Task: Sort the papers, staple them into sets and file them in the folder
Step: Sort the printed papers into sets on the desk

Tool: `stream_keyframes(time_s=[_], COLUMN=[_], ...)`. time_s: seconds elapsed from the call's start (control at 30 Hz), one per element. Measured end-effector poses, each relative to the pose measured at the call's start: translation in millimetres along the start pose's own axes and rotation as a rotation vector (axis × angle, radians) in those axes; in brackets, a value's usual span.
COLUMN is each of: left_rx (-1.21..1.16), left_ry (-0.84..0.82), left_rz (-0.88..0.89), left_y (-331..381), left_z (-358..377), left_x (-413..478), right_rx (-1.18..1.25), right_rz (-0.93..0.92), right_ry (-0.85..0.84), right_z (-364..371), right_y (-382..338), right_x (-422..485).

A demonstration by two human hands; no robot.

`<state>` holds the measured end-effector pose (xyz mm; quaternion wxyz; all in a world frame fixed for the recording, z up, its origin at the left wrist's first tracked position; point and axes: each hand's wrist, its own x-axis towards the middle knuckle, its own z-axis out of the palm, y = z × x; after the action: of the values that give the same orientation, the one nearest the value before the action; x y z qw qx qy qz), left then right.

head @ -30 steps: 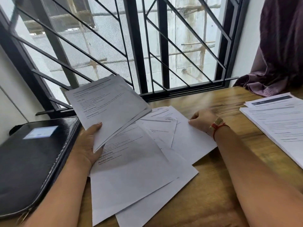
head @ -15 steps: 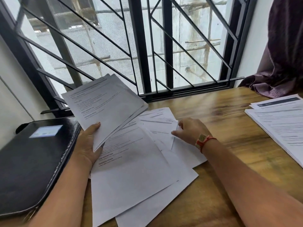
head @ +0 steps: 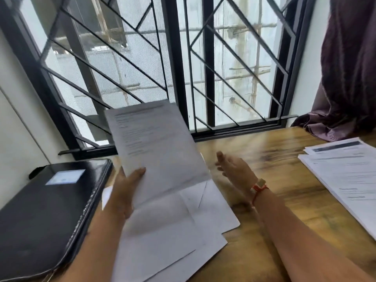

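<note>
Your left hand (head: 128,186) is raised above the table (head: 284,202), forearm running up from the lower left, and it grips the held sheets (head: 156,143) at their lower left edge. The thumb lies flat across the printed face, while the fingers are hidden behind the paper. The held sheets stand nearly upright, tilted a little to the left, with their top edge up in front of the window grille (head: 203,78). How many pages are in them cannot be told. Your right hand (head: 234,167) is apart from the left, just beside the right edge of the held sheets and not clearly touching them. Its fingers are stretched out straight and a little spread, the palm faces left toward the paper, and it holds nothing. It is blurred, so finer detail is lost. A red thread band (head: 259,188) sits on that wrist, and the forearm comes in from the lower right. Under both hands the loose papers (head: 183,231) lie overlapped and fanned on the wood. The black folder (head: 46,210) lies shut at the table's left end, near your left forearm. A separate stack (head: 345,180) of printed pages rests at the right edge, well apart from your hands, below the dark curtain (head: 345,68).
</note>
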<state>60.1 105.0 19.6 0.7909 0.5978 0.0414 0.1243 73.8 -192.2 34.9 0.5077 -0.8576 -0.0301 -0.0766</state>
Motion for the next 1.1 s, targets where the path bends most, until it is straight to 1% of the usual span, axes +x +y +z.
stream_keyframes(time_s=[0.07,0.1,0.13,0.2,0.33,0.4,0.47,0.53,0.6,0.73,0.83,0.9,1.0,1.1], left_rx=[0.05,0.081,0.106,0.121,0.156,0.183,0.218,0.238,0.253,0.285,0.304,0.312,0.299,0.34], left_ry=[-0.081,-0.141,-0.189,-0.254,-0.399,-0.436,-0.434,-0.451,-0.453,-0.334,-0.264,-0.248,-0.243,-0.281], left_rz=[0.008,0.014,0.032,0.056,0.091,0.107,0.12,0.123,0.121,0.114,0.119,0.143,0.158,0.162], left_y=[7,10,13,22,32,31,28,23,19,-2,-18,-24,-26,-32], left_z=[18,28,38,56,85,102,121,138,150,162,162,163,164,163], left_x=[-17,-26,-34,-51,-86,-102,-116,-128,-139,-156,-166,-168,-170,-174], right_rx=[0.335,0.408,0.4,0.322,0.211,0.143,0.08,0.023,0.005,-0.002,-0.07,-0.101,-0.126,-0.157], right_rz=[0.071,0.06,0.036,-0.041,-0.066,-0.087,-0.093,-0.138,-0.158,-0.159,-0.128,-0.109,-0.103,-0.044], right_ry=[-0.071,-0.128,-0.164,-0.133,0.104,0.201,0.296,0.381,0.413,0.399,0.372,0.349,0.375,0.322], right_z=[-7,-12,-18,-30,-61,-78,-98,-115,-129,-135,-131,-129,-126,-121], right_y=[-10,-14,-18,-20,-7,-1,0,-2,-1,14,22,25,29,35], right_x=[-7,-12,-19,-35,-70,-86,-102,-116,-127,-145,-157,-160,-157,-154])
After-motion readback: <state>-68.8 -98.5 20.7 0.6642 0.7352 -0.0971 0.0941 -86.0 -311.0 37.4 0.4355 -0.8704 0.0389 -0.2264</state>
